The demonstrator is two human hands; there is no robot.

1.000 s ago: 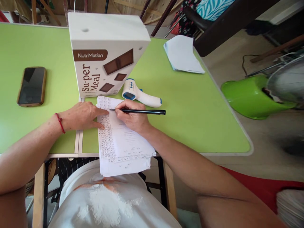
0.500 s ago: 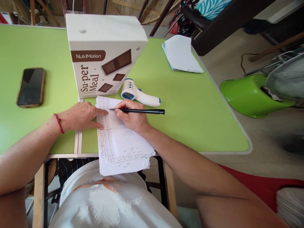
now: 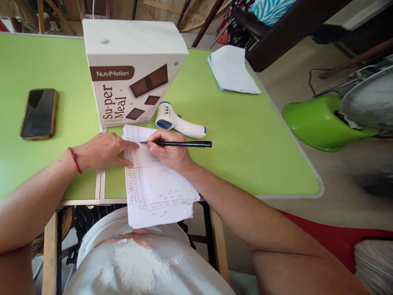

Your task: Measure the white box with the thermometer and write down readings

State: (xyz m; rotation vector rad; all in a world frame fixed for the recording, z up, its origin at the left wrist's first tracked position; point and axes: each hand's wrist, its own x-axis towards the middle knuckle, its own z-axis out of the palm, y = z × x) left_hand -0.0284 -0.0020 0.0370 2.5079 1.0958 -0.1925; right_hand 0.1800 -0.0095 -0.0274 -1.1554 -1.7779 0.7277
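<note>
Handwritten paper sheets (image 3: 159, 184) lie stacked at the table's front edge, their lower ends hanging over it. My right hand (image 3: 172, 152) pinches a black pen (image 3: 190, 144), its tip at the right side of a dense column of writing near the top of the page. My left hand (image 3: 106, 150) rests on the left edge of the sheets, index finger and thumb stretched apart, holding nothing. The index fingertip is close to the pen tip. Just beyond the sheets lies a white and blue infrared thermometer (image 3: 181, 123).
A white NutriMotion box (image 3: 116, 86) stands upright behind the sheets on the green table (image 3: 245, 164). At the left lies a phone (image 3: 39, 114) in a brown case. Folded papers (image 3: 233, 69) lie at the back right. A green bin (image 3: 322, 123) is on the floor at the right.
The whole view has shifted slightly, so things appear a little further left. Both hands and the pen keep almost the same place on the sheets.
</note>
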